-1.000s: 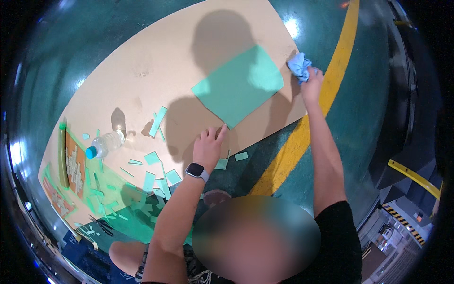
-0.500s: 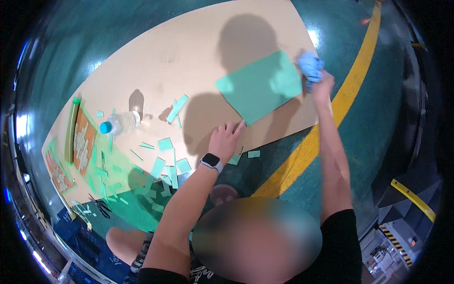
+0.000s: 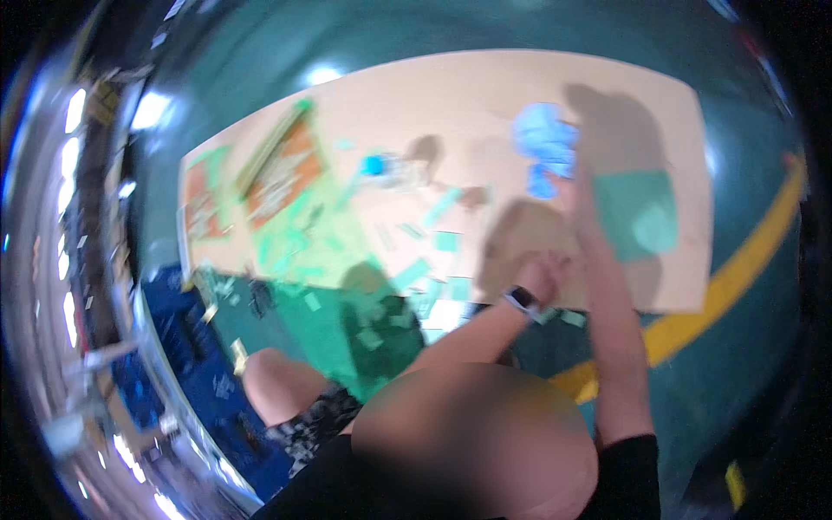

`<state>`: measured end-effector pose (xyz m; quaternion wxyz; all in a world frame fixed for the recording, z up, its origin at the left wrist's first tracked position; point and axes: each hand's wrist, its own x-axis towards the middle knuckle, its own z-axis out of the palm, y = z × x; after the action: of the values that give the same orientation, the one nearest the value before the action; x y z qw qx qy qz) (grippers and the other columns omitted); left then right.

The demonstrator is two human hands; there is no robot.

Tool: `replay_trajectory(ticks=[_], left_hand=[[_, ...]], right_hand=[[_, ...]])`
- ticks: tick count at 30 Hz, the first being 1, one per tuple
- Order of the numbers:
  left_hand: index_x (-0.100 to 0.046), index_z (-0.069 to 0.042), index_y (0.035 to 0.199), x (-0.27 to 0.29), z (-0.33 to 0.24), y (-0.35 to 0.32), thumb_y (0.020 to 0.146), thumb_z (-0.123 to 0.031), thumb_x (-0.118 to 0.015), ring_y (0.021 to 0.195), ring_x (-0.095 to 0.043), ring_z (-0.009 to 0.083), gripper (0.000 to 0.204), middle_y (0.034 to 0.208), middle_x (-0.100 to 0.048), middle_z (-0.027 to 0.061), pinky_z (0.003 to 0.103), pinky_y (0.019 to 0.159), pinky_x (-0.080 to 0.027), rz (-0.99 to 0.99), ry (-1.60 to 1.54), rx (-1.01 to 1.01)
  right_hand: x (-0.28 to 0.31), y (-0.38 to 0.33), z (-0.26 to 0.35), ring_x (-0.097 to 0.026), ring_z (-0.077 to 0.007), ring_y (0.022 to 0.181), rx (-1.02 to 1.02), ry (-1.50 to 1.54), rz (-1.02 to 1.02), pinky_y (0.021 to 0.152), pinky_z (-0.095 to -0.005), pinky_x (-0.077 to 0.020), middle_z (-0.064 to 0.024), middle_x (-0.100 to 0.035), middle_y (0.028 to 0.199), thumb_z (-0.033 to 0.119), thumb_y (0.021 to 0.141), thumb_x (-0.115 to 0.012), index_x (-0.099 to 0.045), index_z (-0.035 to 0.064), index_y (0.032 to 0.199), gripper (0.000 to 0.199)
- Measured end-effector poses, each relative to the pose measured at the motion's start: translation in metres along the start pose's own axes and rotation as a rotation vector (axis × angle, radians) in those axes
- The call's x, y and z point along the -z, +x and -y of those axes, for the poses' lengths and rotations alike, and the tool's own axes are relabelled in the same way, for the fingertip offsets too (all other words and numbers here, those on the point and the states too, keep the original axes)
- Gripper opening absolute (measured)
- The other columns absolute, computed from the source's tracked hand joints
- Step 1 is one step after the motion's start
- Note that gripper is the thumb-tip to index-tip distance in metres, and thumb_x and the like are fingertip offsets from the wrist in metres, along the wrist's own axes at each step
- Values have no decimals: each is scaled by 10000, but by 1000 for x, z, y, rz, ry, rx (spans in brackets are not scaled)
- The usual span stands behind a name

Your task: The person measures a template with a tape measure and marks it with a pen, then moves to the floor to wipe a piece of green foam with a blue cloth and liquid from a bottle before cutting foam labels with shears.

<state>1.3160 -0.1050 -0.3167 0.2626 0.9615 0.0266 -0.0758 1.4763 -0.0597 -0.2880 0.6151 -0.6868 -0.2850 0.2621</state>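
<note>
Right hand [image 3: 565,185] is gripping a blue cloth [image 3: 542,139]; left hand [image 3: 545,272] is looking loosely spread, though blurred; left of both, a blue-capped bottle [image 3: 399,171] is standing, contents indistinct.

A glossy dark-green floor [image 3: 260,52] is gleaming with white reflections [image 3: 325,73], a broad yellow painted stripe [image 3: 738,284] is curving across it, and small pale-green rectangular pieces [image 3: 447,241] are lying scattered over a wide flat tan board [image 3: 433,97], all suggesting an industrial workshop or factory hall.

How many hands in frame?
2: left hand over the tan board's near edge; right hand farther out, holding the blue cloth. No others visible.
</note>
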Motion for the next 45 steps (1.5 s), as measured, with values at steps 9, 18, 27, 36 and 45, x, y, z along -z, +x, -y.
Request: replay_trajectory(ticks=[9,18,27,36,45], left_hand=[[-454,-137,1251,80,46,-121,757,-202,-542,902,-557,271,506,1030,-521,120,392,692,-477,-76,9,-13],[-571,-55,916,88,119,-238,743,-192,-551,878,-574,308,222,955,-570,115,405,751,-478,-488,80,227],[-602,-87,945,126,189,-393,706,-170,-578,762,-636,323,254,845,-636,140,429,637,-520,-28,143,265],[-589,-39,992,177,298,-649,775,-162,-539,941,-576,367,254,987,-577,217,449,834,-466,38,-55,1048],[-560,-61,1040,109,347,-656,723,-391,-670,1058,-477,311,472,1067,-499,143,453,855,-444,-604,22,1446]], right_hand=[[-53,47,70,-553,-208,1058,136,-310,156,908,-303,-426,-129,-569,1177,173,903,-545,-517,33,1237,363],[-180,-7,155,-319,-19,541,38,-43,540,482,-190,-247,57,-367,643,220,946,-481,-568,83,1082,212],[-256,-102,174,-426,-79,458,93,-529,742,417,-247,-329,-27,-474,567,152,892,-539,-589,-14,827,185],[-385,-138,245,-494,-102,519,23,-684,950,478,-265,-395,-37,-511,614,182,895,-536,-552,-5,839,196],[-492,-225,231,-609,-327,808,212,-1086,1435,697,-422,-472,-155,-633,901,290,872,-547,-580,75,983,244]])
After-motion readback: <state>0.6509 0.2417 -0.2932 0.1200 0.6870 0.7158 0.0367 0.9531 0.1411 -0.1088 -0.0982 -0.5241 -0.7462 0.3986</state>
